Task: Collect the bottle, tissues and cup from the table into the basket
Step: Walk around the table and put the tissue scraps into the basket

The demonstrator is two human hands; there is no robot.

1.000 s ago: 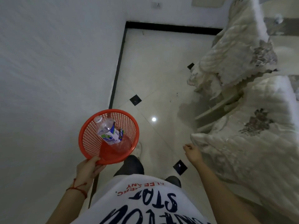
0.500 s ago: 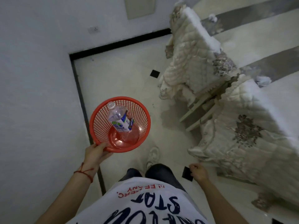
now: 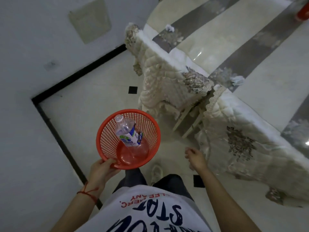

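Observation:
My left hand (image 3: 102, 169) grips the near rim of a red mesh basket (image 3: 107, 139), held over the floor. A clear plastic bottle (image 3: 127, 133) with a white and blue label lies tilted inside it, cap up. My right hand (image 3: 194, 157) hangs beside the table's cloth with fingers loosely curled and holds nothing. On the table (image 3: 209, 41) two crumpled white tissues lie, one (image 3: 169, 28) near the far corner, another (image 3: 237, 80) at the near edge. A red object (image 3: 303, 13), cut off at the top right corner, stands on the table.
A white embroidered cloth (image 3: 167, 84) hangs over the table's edge down to the floor. A white wall (image 3: 33, 47) with a black skirting (image 3: 55, 131) runs along the left. Pale floor tiles with black insets lie between wall and table. My feet are below the basket.
The view has swung right and up, bringing the tabletop with tissues into sight. The basket stays in my left hand; my right hand has risen slightly beside the cloth.

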